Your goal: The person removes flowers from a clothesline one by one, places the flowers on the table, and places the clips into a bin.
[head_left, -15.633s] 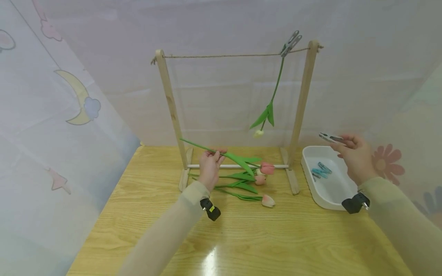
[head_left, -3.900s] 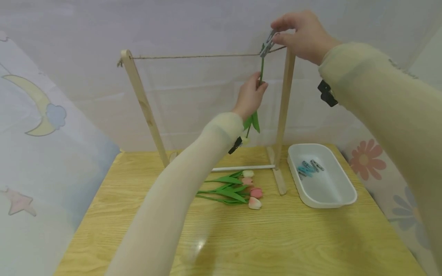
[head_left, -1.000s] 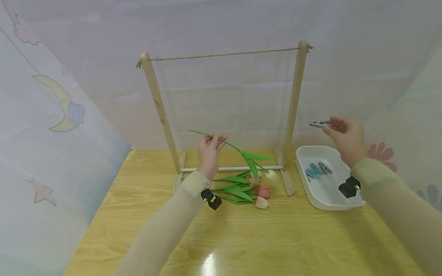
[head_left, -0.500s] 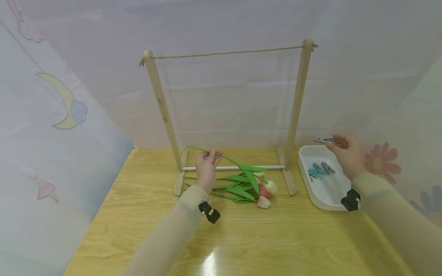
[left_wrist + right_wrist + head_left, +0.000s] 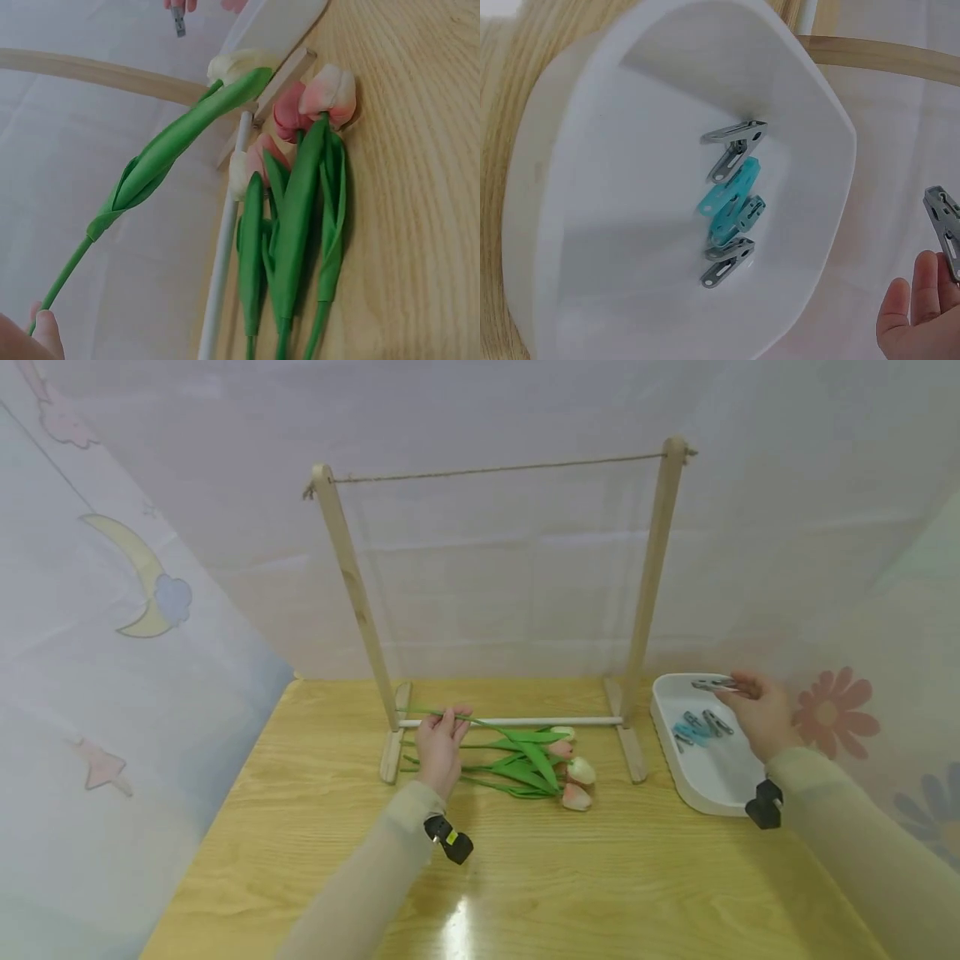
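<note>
My left hand [image 5: 441, 752] pinches the thin green stem of a white tulip [image 5: 581, 771], low over the table. Its bloom and long leaf [image 5: 180, 142] slant across the left wrist view, above several other tulips. Those lie side by side with their heads to the right, among them a pale pink-and-white tulip [image 5: 577, 797] and a deeper pink tulip [image 5: 289, 112]. My right hand [image 5: 765, 718] holds a grey clothespin [image 5: 711, 684] between thumb and fingers, over the far part of a white tray [image 5: 678, 781]. In the right wrist view that clothespin [image 5: 943, 225] is partly cut off.
Grey clothespins [image 5: 731, 259] and turquoise clothespins [image 5: 731, 199] lie inside the tray. A wooden frame [image 5: 652, 585] stands behind the tulips, with a twine line [image 5: 495, 469] between its posts and a white rod [image 5: 600, 722] low down. A printed cloth [image 5: 495, 593] hangs behind.
The white tulip, clipped to the twine 3.9 seconds ago, is off it in my left hand, lowered towards the others. My right hand has brought the clothespin down over the tray.
</note>
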